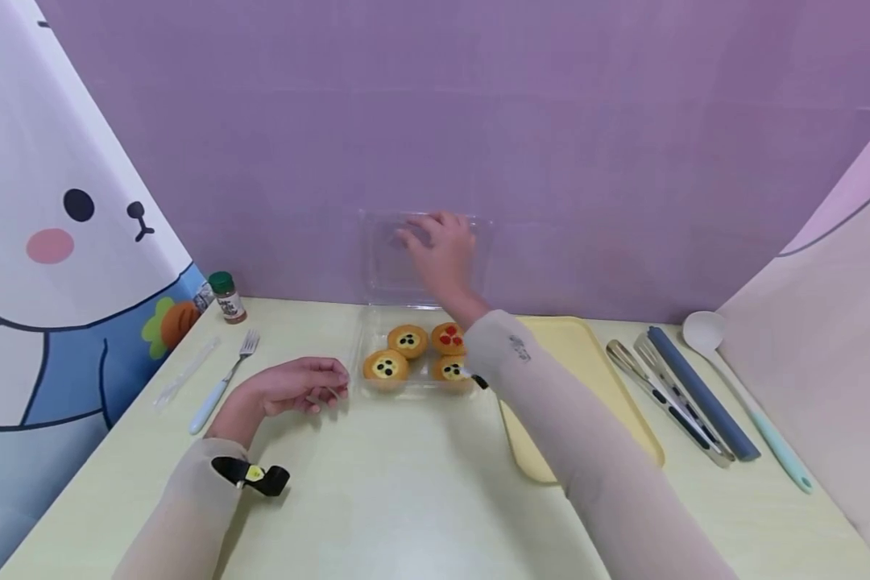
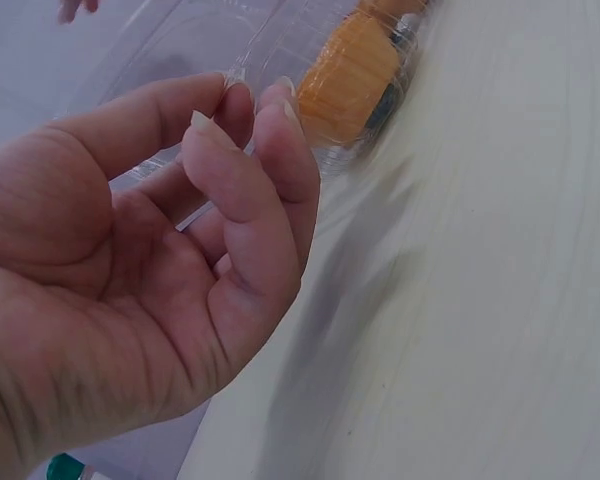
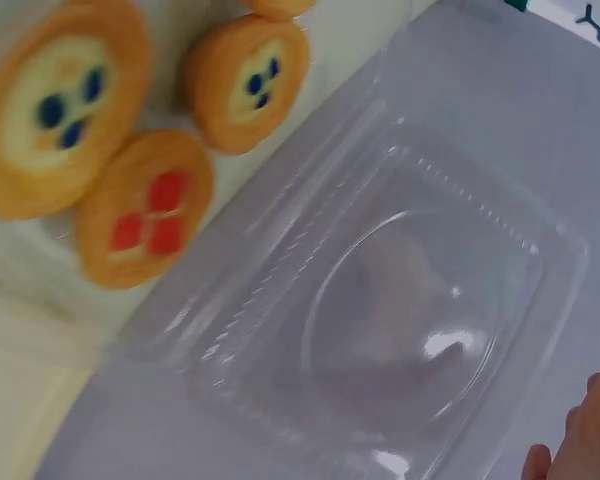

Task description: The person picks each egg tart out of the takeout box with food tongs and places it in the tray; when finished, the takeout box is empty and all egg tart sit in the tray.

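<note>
A clear plastic container stands with its lid raised at the back; the lid fills much of the right wrist view. Inside are several tarts, with black or red dots on top. My right hand, fingers spread and slightly bent, is at the lid's upper part; in the right wrist view the hand shows beyond the lid's edge. My left hand is beside the container's left edge, fingers loosely curled; in the left wrist view the hand has its fingertips by the plastic, contact unclear.
A yellow tray lies right of the container, then metal tongs, a blue bar-shaped item and a ladle. On the left are a fork, a clear plastic strip and a green-capped jar. A purple backdrop rises behind.
</note>
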`<state>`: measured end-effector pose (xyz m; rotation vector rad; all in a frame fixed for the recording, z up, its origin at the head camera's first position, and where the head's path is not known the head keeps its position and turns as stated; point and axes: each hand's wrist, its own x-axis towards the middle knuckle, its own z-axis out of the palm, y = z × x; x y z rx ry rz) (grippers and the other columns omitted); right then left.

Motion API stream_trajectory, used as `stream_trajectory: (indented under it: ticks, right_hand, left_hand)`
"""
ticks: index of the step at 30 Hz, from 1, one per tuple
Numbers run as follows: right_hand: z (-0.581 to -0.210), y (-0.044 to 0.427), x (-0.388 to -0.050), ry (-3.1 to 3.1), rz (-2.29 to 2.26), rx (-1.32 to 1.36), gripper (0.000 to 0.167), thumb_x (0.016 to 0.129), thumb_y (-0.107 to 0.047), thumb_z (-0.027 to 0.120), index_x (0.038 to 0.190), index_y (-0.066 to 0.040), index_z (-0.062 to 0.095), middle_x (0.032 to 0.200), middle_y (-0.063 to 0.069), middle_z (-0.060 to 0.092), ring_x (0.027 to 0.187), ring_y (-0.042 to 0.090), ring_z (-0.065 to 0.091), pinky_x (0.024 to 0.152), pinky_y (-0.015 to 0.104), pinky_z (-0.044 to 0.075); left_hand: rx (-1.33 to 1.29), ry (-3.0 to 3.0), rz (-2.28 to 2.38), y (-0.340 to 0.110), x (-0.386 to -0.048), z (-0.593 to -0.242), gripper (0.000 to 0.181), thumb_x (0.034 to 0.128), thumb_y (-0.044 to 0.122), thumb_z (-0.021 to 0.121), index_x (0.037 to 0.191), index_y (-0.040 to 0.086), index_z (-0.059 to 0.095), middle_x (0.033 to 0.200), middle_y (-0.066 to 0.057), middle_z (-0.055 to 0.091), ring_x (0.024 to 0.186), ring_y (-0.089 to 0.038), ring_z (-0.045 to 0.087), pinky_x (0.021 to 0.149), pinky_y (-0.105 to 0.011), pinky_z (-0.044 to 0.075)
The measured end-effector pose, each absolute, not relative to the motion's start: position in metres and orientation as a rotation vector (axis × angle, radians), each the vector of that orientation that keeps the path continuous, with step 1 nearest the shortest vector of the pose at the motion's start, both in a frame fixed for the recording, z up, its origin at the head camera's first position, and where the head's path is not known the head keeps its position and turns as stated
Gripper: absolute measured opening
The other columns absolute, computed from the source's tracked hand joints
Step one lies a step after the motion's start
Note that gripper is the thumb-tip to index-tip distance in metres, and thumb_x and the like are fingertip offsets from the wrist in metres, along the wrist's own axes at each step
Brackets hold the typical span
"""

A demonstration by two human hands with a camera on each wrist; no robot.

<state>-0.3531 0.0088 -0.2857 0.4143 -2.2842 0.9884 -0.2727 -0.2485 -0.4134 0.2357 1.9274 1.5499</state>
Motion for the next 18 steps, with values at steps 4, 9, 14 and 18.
stream_trajectory:
  ticks: [4, 9, 14, 18]
  right_hand:
    - [-0.298, 0.043, -0.356, -2.258, 1.131, 0.355, 0.035, 0.09, -0.033, 0.075, 0.119, -0.012, 0.073, 0.123, 0.008, 0.067, 0.119, 0.025, 0.054, 0.106, 0.045, 0.037]
    - [-0.316, 0.083, -0.36, -2.236, 1.279, 0.243, 0.039, 0.091, -0.029, 0.074, 0.123, -0.007, 0.07, 0.126, 0.014, 0.064, 0.121, 0.031, 0.055, 0.106, 0.047, 0.04]
    - [-0.333, 0.11, -0.366, -2.277, 1.208, 0.171, 0.039, 0.092, -0.029, 0.073, 0.125, -0.008, 0.069, 0.13, 0.015, 0.065, 0.126, 0.033, 0.054, 0.11, 0.049, 0.038]
    - [-0.346, 0.119, -0.37, -2.301, 1.17, 0.127, 0.04, 0.092, -0.032, 0.073, 0.124, -0.009, 0.071, 0.129, 0.013, 0.066, 0.125, 0.033, 0.054, 0.109, 0.049, 0.037]
  left_hand:
    - [0.225, 1.939, 1.539, -0.248, -0.273, -0.41, 0.029, 0.103, 0.025, 0.056, 0.118, 0.0, 0.055, 0.102, -0.002, 0.065, 0.086, -0.015, 0.063, 0.065, -0.022, 0.049]
    - [0.207, 1.952, 1.527, -0.249, -0.274, -0.409, 0.027, 0.1026, 0.026, 0.057, 0.115, 0.003, 0.057, 0.102, -0.002, 0.066, 0.086, -0.015, 0.064, 0.066, -0.023, 0.05]
    - [0.208, 1.964, 1.518, -0.25, -0.275, -0.411, 0.027, 0.1029, 0.027, 0.056, 0.114, 0.002, 0.058, 0.103, -0.002, 0.067, 0.086, -0.015, 0.065, 0.068, -0.025, 0.052]
    - [0.223, 1.958, 1.529, -0.25, -0.276, -0.413, 0.028, 0.1033, 0.027, 0.056, 0.114, 0.002, 0.057, 0.103, -0.003, 0.066, 0.088, -0.017, 0.065, 0.071, -0.029, 0.053]
